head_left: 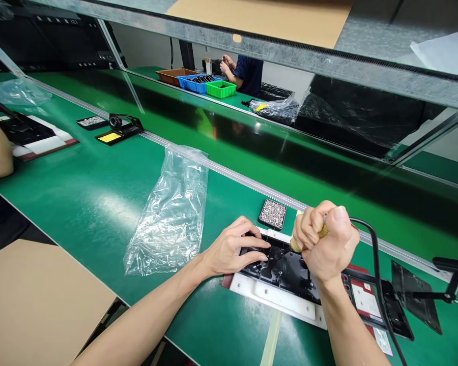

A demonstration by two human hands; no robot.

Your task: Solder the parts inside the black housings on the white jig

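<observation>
Gripping yellow-handled tool (320,233), right hand (326,244) fisted; left hand (232,249) fingers spread on glossy black part (286,269).

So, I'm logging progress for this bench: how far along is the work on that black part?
Done: the black part sits in its white fixture. In hand: left hand steadies it; right hand grips a corded tool upright over it. Left: cannot tell; the small tray of tiny parts looks full.
</observation>
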